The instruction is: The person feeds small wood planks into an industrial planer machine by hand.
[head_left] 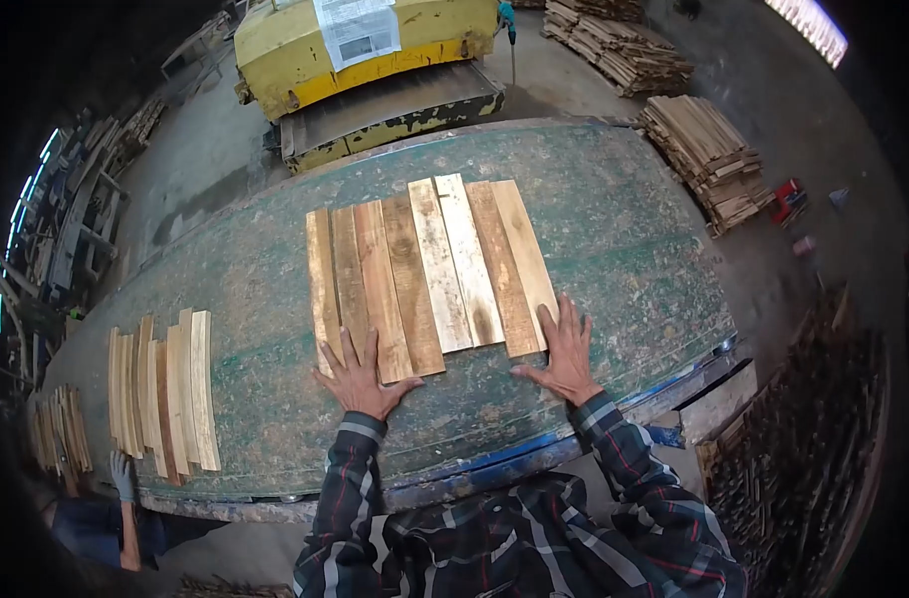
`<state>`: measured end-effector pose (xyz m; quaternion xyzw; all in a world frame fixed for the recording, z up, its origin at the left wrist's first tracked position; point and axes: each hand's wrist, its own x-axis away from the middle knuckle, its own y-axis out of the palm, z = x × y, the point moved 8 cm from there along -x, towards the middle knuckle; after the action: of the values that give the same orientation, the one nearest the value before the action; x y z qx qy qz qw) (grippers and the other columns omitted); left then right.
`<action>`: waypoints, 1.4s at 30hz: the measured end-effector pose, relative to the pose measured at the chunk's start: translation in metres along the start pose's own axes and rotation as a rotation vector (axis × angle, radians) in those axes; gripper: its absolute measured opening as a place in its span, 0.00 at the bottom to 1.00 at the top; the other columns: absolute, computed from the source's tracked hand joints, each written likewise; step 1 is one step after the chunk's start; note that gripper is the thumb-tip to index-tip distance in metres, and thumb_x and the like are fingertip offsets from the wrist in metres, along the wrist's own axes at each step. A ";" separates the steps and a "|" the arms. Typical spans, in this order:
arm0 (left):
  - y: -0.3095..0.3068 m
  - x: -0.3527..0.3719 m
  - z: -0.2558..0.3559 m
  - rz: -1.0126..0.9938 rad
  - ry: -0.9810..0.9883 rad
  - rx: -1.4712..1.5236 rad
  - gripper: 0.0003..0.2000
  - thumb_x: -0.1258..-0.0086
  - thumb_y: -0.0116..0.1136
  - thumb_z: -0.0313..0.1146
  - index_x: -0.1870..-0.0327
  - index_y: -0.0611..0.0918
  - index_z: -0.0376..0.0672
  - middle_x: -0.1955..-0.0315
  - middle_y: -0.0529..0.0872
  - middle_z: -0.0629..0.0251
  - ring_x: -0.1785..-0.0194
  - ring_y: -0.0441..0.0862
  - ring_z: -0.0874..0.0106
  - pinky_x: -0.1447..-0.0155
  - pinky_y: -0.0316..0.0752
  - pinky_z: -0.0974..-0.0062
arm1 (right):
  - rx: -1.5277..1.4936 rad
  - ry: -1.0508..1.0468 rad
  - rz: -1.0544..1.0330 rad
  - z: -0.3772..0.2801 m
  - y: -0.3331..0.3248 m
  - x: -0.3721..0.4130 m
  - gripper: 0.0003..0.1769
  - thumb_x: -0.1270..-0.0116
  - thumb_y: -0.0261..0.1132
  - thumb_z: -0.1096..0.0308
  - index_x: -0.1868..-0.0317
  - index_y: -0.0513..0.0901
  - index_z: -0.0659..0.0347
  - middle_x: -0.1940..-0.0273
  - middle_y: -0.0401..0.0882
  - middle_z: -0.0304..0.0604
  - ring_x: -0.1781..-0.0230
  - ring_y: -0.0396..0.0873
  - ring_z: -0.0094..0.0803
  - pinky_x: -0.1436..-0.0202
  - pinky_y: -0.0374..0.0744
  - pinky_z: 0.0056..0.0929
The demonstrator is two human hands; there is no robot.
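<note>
**Caller:** Plaid sleeves (534, 538) fill six o'clock, and both arms reach up over the blue near edge of the green table (624, 239).

**Spotter:** Left hand (360, 374) is down flat with its fingers spread, gripping nothing. Its fingertips meet the near ends of the leftmost boards.

**Caller:** Right hand (566, 354) is the same: palm down, fingers fanned, nothing pinched. It lies against the near corner of the rightmost board.

**Spotter:** Between and beyond them sits the row of boards (429, 269), mid-table. The boards lie side by side, long edges touching and running toward twelve. Both ends are ragged, and the two pale ones poke out farthest at twelve.

**Caller:** And the room around it?

**Spotter:** Bare green top runs from the row to the table's edge at three o'clock. At nine a wide bare strip separates the row from a second batch of slats (165, 394), well apart and close to the near edge.

**Caller:** Just below that batch, at eight, another person's gloved hand (124, 476) is at the table's rim.

**Spotter:** At twelve a yellow machine (365, 50) butts the far edge. Timber stacks (708, 154) sit on the floor at two.
</note>
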<state>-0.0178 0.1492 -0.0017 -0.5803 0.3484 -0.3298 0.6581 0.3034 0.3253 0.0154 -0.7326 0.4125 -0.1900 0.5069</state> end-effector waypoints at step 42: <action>-0.057 -0.099 -0.103 0.097 -0.198 0.016 0.25 0.25 0.60 0.44 0.28 0.78 0.52 0.21 0.64 0.47 0.17 0.56 0.44 0.19 0.40 0.32 | -0.555 -0.607 -0.291 -0.079 0.018 -0.203 0.22 0.34 0.75 0.63 0.83 0.76 0.57 0.83 0.68 0.45 0.84 0.69 0.41 0.79 0.68 0.39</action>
<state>-0.1600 0.1710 0.0537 -0.5871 0.3068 -0.2416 0.7092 0.1219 0.4379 0.0604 -0.9142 0.1727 0.0830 0.3571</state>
